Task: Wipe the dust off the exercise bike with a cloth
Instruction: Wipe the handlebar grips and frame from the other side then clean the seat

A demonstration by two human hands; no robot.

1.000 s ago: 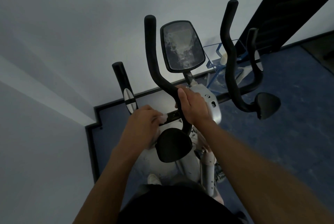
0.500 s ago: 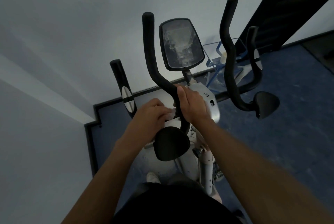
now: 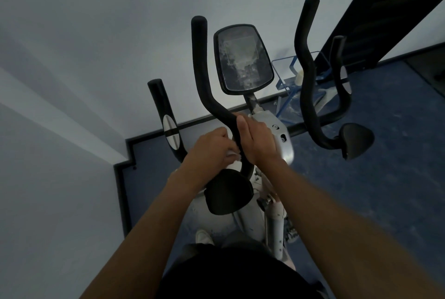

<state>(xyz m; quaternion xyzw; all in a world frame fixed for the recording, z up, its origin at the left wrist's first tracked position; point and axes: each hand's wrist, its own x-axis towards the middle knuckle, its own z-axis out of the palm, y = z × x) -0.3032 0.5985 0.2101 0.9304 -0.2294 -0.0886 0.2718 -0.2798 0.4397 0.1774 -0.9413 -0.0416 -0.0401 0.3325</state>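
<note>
Now the left hand [image 3: 212, 151], clutching the cloth [image 3: 232, 155], has slid rightward against the centre-frame handlebar [image 3: 216, 110]. The right hand [image 3: 258, 142] keeps gripping that bar, so wiping there continues.

Left hand [image 3: 212, 151] w/ cloth [image 3: 232, 154] left of handlebar [image 3: 216, 108], right hand [image 3: 257, 142] opposite; console [image 3: 243, 60] behind, probably dusty.

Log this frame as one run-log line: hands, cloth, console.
left hand: holds cloth against handlebar | right hand: grips handlebar | console: dusty, untouched
</note>
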